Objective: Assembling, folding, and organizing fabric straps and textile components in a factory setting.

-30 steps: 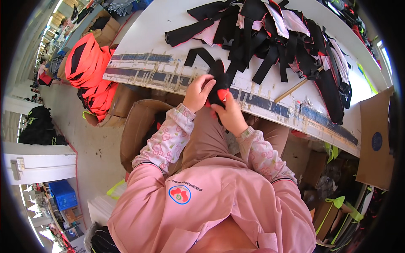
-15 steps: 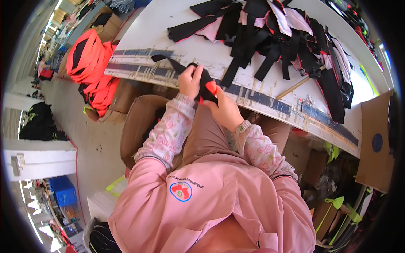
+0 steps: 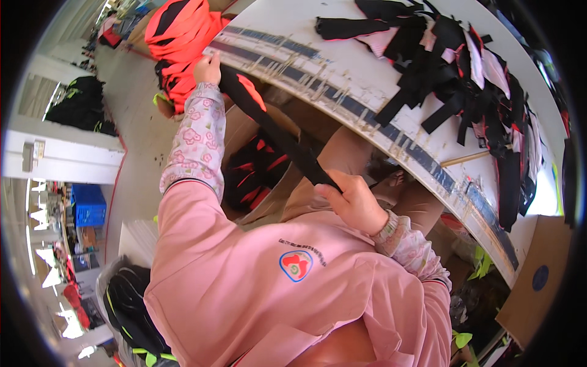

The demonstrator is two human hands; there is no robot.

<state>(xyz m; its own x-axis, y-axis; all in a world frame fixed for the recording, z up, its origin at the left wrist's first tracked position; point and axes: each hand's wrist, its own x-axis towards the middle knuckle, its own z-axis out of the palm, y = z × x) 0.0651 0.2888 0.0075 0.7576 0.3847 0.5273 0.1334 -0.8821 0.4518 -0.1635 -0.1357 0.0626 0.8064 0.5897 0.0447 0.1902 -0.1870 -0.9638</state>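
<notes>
A long black fabric strap (image 3: 282, 139) with an orange-red patch near one end is stretched taut between my hands. My left hand (image 3: 208, 70) is closed on its upper end, near the table's left corner. Lower down in front of my body, my right hand (image 3: 353, 202) grips the other end, thumb on top. Beneath the strap stands an open cardboard box (image 3: 282, 116) that holds black and red fabric pieces (image 3: 254, 174). On the table (image 3: 287, 24) lies a heap of similar black straps (image 3: 452, 73) with pink and red parts.
Orange-red fabric bundles (image 3: 183, 30) are stacked left of the table. A thin wooden stick (image 3: 465, 159) rests by the strap heap. A cardboard sheet (image 3: 535, 275) stands at the right table end. Far left are a blue crate (image 3: 88, 205) and a dark pile (image 3: 79, 107).
My hands have moved apart, the left toward the upper left and the right downward, and the bunched strap is now drawn out straight. The view has shifted, bringing the box's contents into sight.
</notes>
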